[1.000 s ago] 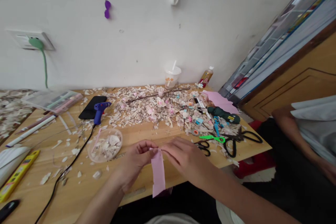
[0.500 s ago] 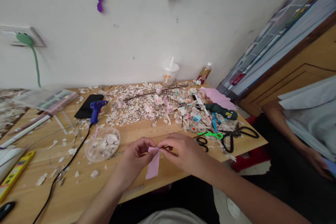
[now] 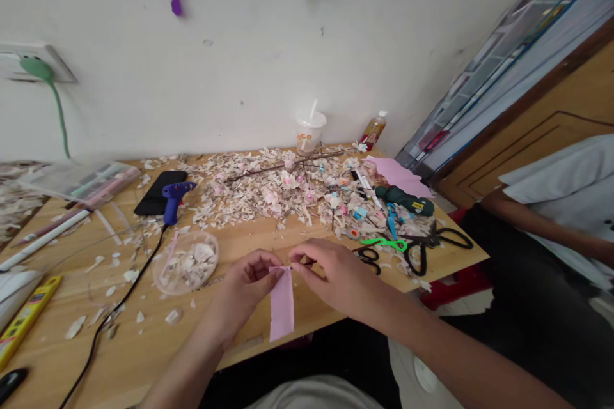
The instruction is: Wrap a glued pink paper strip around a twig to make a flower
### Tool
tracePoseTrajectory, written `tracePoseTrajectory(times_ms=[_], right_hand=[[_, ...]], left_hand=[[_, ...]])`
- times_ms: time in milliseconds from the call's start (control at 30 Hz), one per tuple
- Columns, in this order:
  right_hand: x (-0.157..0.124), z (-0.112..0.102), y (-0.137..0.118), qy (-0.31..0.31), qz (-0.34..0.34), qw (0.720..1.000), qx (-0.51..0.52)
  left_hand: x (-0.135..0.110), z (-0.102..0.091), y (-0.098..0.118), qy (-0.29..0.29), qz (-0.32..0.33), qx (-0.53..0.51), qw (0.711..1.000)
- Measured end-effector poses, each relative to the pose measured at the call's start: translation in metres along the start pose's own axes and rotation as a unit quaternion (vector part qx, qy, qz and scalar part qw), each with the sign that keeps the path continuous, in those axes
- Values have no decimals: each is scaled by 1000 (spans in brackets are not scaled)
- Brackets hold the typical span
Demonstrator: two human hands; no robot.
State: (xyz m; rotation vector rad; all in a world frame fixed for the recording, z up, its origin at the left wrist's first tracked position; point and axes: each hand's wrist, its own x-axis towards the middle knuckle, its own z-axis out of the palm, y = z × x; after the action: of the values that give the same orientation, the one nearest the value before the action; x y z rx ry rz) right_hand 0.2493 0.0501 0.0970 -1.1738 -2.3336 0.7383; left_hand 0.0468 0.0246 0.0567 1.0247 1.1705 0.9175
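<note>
A narrow pink paper strip (image 3: 282, 304) hangs down over the near edge of the wooden table (image 3: 249, 246). My left hand (image 3: 244, 291) pinches its top left corner with thumb and fingers. My right hand (image 3: 330, 271) pinches the top right corner, just beside the left. Both hands hover slightly above the table top, close together. The strip's lower end hangs free past the table edge.
A clear bowl of scraps (image 3: 188, 262) and a blue glue gun (image 3: 173, 199) with black cord lie left. Pale paper scraps (image 3: 268, 188) cover the middle. Scissors (image 3: 422, 249), a green tool (image 3: 405, 200), pink sheet (image 3: 396, 174), cup (image 3: 309, 131), phone (image 3: 160, 192). Another person (image 3: 561, 217) sits right.
The strip swung and folded shorter half a second ago, and hangs straight again now. My hands stayed together near the table edge; the view shifted slightly. The person at right moved an arm.
</note>
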Motion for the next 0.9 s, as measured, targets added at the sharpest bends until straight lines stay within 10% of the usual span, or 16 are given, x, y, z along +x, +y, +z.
tracePoseTrajectory(times_ms=[900], right_hand=[[-8,3,0,-9,-26,991,-134]], left_hand=[[1,0,-2,32,-40,-20,998]])
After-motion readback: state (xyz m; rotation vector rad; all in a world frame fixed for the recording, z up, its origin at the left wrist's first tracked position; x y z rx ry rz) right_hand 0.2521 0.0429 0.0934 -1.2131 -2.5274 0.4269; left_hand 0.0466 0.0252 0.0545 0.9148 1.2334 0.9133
